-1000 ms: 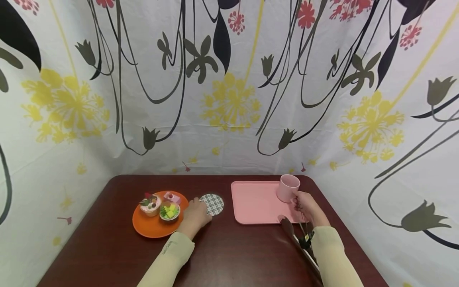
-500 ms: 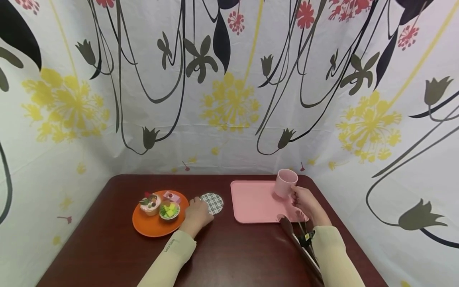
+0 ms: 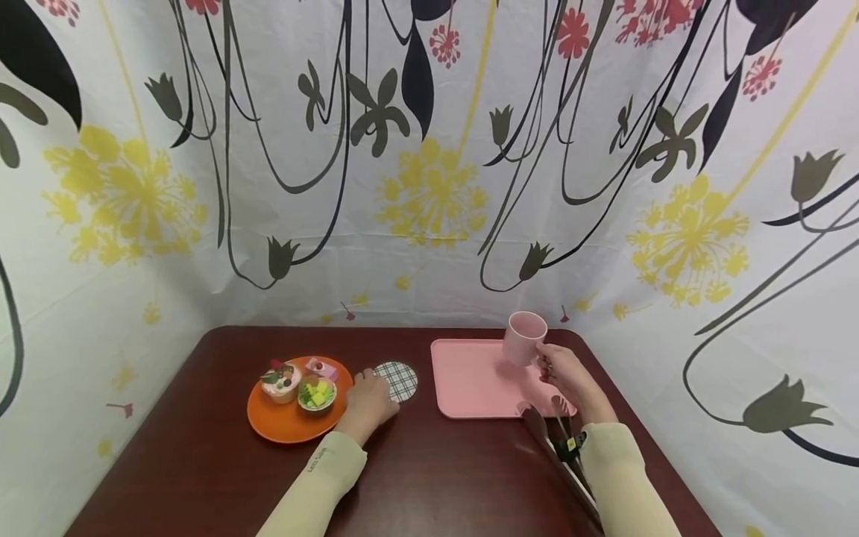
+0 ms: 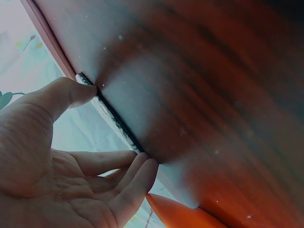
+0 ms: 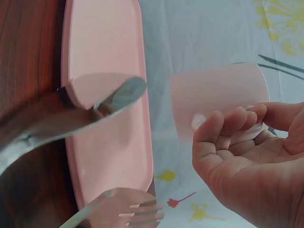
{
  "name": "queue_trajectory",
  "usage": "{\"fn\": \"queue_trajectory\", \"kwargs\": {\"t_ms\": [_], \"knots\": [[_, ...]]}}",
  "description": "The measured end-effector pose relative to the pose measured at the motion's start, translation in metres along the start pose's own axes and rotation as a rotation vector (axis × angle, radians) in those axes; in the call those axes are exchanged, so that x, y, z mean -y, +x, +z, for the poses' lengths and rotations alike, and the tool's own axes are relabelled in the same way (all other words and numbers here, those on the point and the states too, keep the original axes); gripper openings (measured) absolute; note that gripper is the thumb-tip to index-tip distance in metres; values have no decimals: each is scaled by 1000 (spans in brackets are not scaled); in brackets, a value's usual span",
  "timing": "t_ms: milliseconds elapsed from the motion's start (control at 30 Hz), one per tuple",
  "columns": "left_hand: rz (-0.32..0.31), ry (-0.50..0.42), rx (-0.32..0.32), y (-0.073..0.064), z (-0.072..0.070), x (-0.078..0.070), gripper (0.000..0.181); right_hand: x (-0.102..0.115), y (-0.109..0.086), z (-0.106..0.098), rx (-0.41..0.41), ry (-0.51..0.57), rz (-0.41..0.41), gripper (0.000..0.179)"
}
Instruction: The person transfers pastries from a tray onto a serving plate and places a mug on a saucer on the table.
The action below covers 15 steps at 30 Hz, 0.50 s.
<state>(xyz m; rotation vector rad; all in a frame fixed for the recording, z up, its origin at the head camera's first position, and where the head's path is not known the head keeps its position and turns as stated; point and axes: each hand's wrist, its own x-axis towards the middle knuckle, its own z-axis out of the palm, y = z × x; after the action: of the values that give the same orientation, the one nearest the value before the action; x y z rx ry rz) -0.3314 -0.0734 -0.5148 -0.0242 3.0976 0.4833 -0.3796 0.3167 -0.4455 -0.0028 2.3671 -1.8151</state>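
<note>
My right hand (image 3: 567,373) holds a pink mug (image 3: 524,339) by its handle. In the right wrist view the mug (image 5: 216,97) is apart from the pink tray (image 3: 473,380), with the fingers curled at its handle. My left hand (image 3: 369,403) is at the near left edge of a round checked coaster (image 3: 400,382) on the table. The left wrist view has thumb and fingertips on opposite sides of the thin coaster (image 4: 111,118), pinching it. Close beside that hand stands an orange plate (image 3: 278,426).
A cupcake (image 3: 282,382), a small bowl of green and yellow food (image 3: 317,395) and a pink cake slice (image 3: 322,368) sit on the plate. A spoon (image 3: 537,424) and a fork (image 3: 561,409) extend over the tray's front edge, beside the right wrist. A patterned cloth hangs behind the dark table.
My right hand has raised the mug off the tray and carried it to the left. The left hand stays at the coaster, almost unmoved.
</note>
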Motion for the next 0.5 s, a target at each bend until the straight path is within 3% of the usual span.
{"fn": "queue_trajectory", "kwargs": {"t_ms": [500], "knots": [[-1,29,-24,-1,3,0,51,6,-2,22,56,10,-23,34]]}}
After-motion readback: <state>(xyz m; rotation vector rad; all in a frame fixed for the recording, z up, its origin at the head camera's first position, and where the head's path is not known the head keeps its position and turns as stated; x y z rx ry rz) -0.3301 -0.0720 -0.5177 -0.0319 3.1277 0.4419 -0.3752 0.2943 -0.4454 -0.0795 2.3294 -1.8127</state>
